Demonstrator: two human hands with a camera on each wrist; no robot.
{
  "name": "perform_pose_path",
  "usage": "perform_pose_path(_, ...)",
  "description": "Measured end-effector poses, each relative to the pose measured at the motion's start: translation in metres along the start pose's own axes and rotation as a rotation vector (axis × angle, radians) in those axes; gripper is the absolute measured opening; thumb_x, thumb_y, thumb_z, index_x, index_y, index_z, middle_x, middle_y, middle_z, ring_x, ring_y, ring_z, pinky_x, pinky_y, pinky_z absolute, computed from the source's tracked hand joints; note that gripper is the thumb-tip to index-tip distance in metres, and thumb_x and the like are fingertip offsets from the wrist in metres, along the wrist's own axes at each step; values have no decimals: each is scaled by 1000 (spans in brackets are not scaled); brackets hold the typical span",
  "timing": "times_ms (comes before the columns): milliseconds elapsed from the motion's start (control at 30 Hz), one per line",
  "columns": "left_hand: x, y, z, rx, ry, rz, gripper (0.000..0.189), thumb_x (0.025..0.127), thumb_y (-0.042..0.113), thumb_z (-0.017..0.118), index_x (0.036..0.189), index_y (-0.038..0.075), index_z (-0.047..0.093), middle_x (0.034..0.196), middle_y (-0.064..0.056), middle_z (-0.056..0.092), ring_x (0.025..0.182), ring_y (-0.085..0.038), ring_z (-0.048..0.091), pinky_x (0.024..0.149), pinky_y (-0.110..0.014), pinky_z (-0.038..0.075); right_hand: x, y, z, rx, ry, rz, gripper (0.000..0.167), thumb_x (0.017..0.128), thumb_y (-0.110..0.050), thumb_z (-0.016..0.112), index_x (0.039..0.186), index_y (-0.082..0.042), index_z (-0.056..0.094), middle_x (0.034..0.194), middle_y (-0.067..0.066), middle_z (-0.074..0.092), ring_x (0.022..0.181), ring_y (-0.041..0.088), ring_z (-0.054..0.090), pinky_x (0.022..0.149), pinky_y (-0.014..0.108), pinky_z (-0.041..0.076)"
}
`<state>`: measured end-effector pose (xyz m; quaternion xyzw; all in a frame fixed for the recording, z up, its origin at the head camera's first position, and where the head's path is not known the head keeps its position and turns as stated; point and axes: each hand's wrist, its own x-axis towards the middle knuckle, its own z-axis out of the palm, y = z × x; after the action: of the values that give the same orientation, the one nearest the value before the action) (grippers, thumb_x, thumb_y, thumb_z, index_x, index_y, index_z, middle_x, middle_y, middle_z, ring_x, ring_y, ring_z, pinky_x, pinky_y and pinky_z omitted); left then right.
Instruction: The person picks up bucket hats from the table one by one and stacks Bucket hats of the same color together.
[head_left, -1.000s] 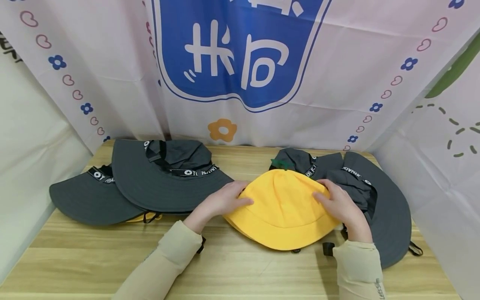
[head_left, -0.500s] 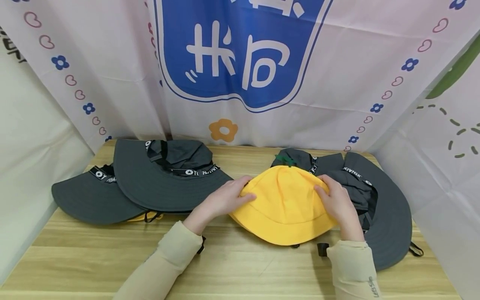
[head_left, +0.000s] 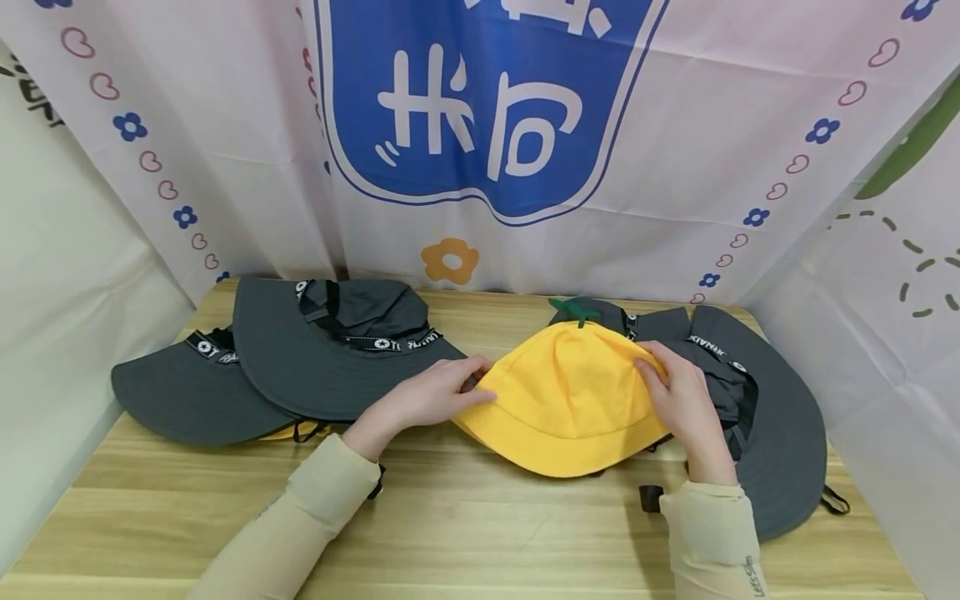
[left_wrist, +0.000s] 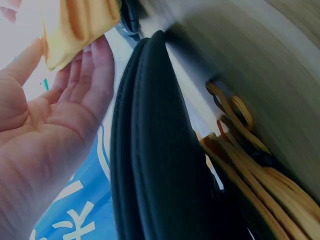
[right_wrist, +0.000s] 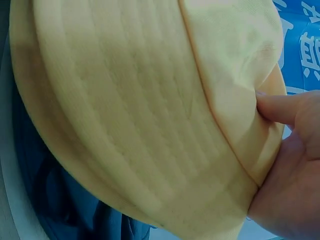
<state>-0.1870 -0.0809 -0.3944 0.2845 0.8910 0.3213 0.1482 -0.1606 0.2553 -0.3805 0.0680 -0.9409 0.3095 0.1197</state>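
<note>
Between the two hands: a yellow bucket hat (head_left: 570, 392), crown upward, its curved brim facing the person, with a green leaf-shaped stem (head_left: 576, 312) on top. Whether it rests on the wooden counter (head_left: 480, 542) or is held just above it, I cannot tell.
Left hand (head_left: 420, 396): grasping the hat's side, thumb on the front of the cloth, fingers behind.
Right hand (head_left: 686, 404): grasping the opposite side, thumb pressed against the creased crown, fingers mostly hidden behind it.
Brim near the right hand: rows of stitching, with a second yellow edge showing beneath.
Behind both wrists: beige sleeves (head_left: 712, 525), small dark lettering on the right one.
Just beside the right cuff: a black buckle (head_left: 651, 498).
Left of the left hand: two dark grey wide-brimmed hats, the upper one (head_left: 300, 375) overlapping the lower one (head_left: 187, 400), both with white-lettered black bands; yellow cloth (head_left: 281, 433) and a black cord loop (head_left: 306, 433) show below them.
Right of the right hand: a dark grey wide-brimmed hat (head_left: 791, 442), brim turned outward.
Beyond the right hand: more dark grey cloth (head_left: 596, 310), partly covered by the yellow hat.
Farther past the hands: a white curtain (head_left: 240, 200) with a blue shield (head_left: 480, 167), white characters and an orange flower (head_left: 435, 265).
</note>
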Motion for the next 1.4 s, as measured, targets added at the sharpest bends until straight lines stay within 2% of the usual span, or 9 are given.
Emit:
perform_pose_path(333, -17, -8, -16, -47, 111, -25, 38, 108, 32, 43, 141, 13, 47, 127, -5, 62, 106, -16, 59, 95, -37, 48, 2, -12, 14, 105, -38, -21, 26, 105, -16, 51, 125, -2, 60, 118, 23, 66, 93, 32, 59, 80, 42, 47)
perform_pose_path(600, -30, -13, -30, 39, 167, -80, 28, 107, 25, 39, 130, 11, 48, 96, -3, 61, 76, -13, 55, 73, -31, 48, 1, -31, 31, 165, -195, 8, 28, 106, -19, 47, 130, -4, 54, 119, 19, 63, 97, 30, 58, 84, 41, 47)
perform_pose_path(733, -36, -18, -35, 69, 151, -94, 29, 105, 23, 41, 130, 11, 49, 97, -3, 61, 76, -13, 55, 72, -29, 48, -1, -40, 39, 185, -277, 11, 33, 105, -25, 51, 134, -8, 52, 125, 17, 62, 106, 30, 58, 90, 45, 48)
perform_pose_path(900, -42, -29, -41, 84, 100, -74, 31, 105, 21, 42, 133, 11, 49, 103, -2, 62, 83, -13, 56, 78, -30, 47, -4, -56, 51, 184, -359, 42, 61, 102, -47, 53, 149, -10, 42, 148, 18, 51, 133, 38, 50, 108, 57, 42)
perform_pose_path(1000, -45, -33, -44, 67, 57, -48, 30, 106, 21, 42, 133, 11, 50, 101, -1, 61, 81, -12, 55, 77, -29, 47, -7, -65, 58, 138, -378, 96, 76, 97, -55, 57, 153, -10, 36, 152, 18, 47, 138, 40, 47, 111, 57, 40)
perform_pose_path(1100, -46, -33, -48, 47, 1, -20, 28, 107, 23, 42, 132, 13, 51, 100, 1, 60, 80, -10, 56, 77, -28, 48, -10, -70, 64, 105, -357, 97, 71, 95, -49, 64, 148, -8, 42, 139, 18, 59, 122, 35, 60, 101, 50, 49)
perform_pose_path(1233, -45, -36, -63, 51, -55, -13, 31, 108, 31, 44, 132, 14, 54, 109, 0, 65, 90, -12, 62, 83, -32, 52, -11, -70, 66, 108, -282, 12, 42, 95, -29, 69, 129, -10, 54, 107, 11, 69, 87, 21, 62, 77, 35, 51)
perform_pose_path(1300, -42, -45, -76, 94, -23, -36, 35, 107, 35, 45, 133, 13, 56, 117, -3, 67, 102, -16, 64, 91, -37, 54, -11, -69, 63, 117, -240, -38, 33, 95, -24, 69, 123, -11, 57, 101, 7, 68, 80, 18, 58, 73, 31, 48)
perform_pose_path(1400, -36, -67, -103, 212, 94, -78, 40, 105, 33, 50, 135, 6, 56, 130, -13, 64, 120, -28, 60, 104, -49, 48, -11, -65, 53, 134, -192, -111, 27, 95, -20, 70, 119, -13, 59, 97, 5, 69, 75, 15, 56, 70, 28, 48)
